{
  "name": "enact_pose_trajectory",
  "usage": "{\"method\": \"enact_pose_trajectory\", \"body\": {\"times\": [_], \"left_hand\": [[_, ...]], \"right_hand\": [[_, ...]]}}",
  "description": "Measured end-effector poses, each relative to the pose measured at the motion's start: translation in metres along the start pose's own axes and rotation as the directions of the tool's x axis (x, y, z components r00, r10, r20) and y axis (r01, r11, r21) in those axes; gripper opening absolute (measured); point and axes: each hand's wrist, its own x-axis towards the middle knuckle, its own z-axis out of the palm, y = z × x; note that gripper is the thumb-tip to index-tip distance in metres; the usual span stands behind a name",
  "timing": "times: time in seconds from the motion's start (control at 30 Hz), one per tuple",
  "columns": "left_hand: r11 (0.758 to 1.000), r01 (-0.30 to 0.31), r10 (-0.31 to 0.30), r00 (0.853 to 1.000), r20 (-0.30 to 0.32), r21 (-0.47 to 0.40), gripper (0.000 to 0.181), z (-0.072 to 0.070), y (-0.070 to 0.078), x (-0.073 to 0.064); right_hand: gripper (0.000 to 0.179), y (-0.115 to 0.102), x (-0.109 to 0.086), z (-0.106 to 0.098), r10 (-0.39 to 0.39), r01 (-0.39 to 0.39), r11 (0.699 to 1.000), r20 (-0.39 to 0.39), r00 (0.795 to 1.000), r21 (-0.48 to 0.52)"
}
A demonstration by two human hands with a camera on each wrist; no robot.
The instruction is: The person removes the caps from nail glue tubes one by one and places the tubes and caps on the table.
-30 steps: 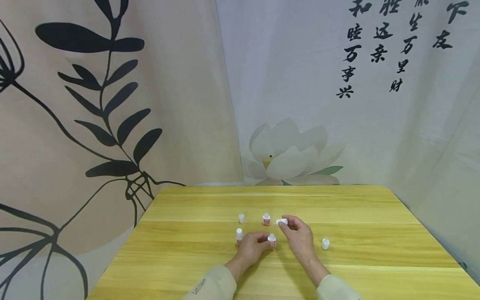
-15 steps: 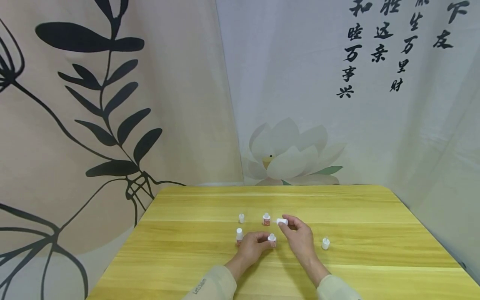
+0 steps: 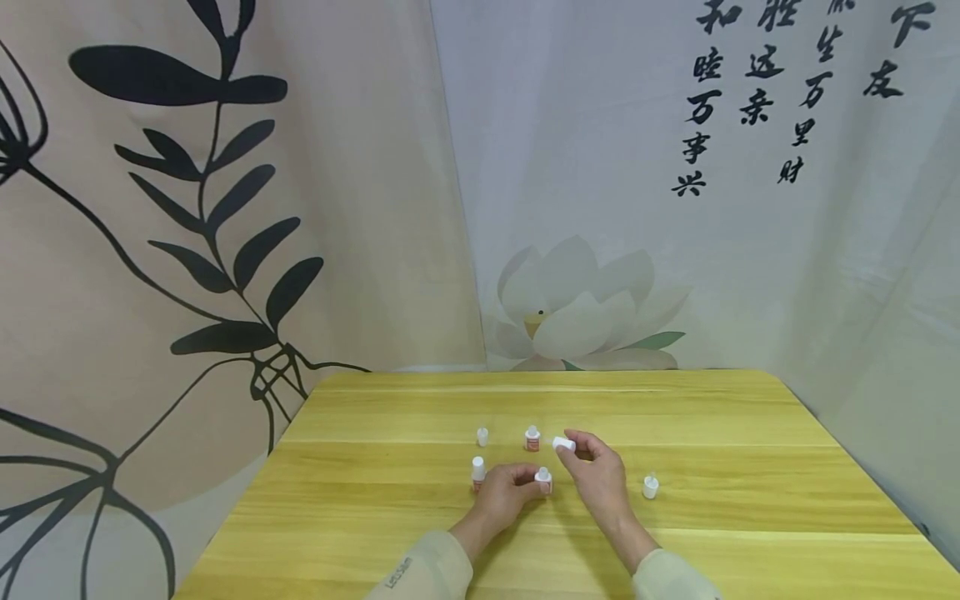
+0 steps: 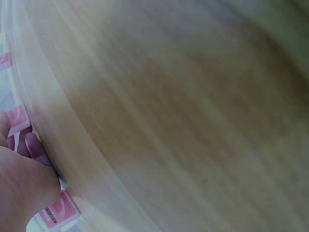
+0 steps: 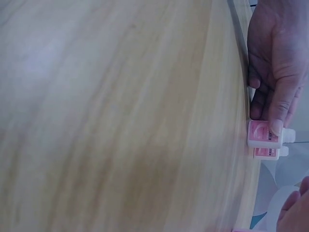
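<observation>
In the head view my left hand (image 3: 502, 495) grips a small uncapped white bottle (image 3: 543, 477) with a pointed nozzle. The left wrist view shows its pink label (image 4: 19, 118). My right hand (image 3: 602, 482) pinches a white cap (image 3: 564, 443) between thumb and fingertips, tipped on its side above the table. Just left of that cap stands a second bottle (image 3: 532, 439), pink-labelled with its nozzle bare. A third bottle (image 3: 478, 472), with its white cap on, stands beside my left hand, which partly hides it.
Two loose white caps are on the wooden table (image 3: 375, 492): one cap (image 3: 483, 437) at the back left, another cap (image 3: 651, 487) right of my right hand. A printed curtain (image 3: 360, 208) hangs behind the table's far edge.
Both hands stay in nearly the same place. The held cap has tilted slightly, and the thin pale stem seen at its left end a second ago no longer shows.
</observation>
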Motion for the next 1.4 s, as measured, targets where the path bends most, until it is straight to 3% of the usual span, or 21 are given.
{"method": "enact_pose_trajectory", "body": {"times": [1.4], "left_hand": [[1.000, 0.018, -0.018, 1.000, -0.009, 0.022, 0.015, 0.0005, 0.0022, -0.0002]], "right_hand": [[0.034, 0.0020, 0.0004, 0.0001, -0.004, 0.004, 1.000, -0.006, 1.000, -0.001]]}}
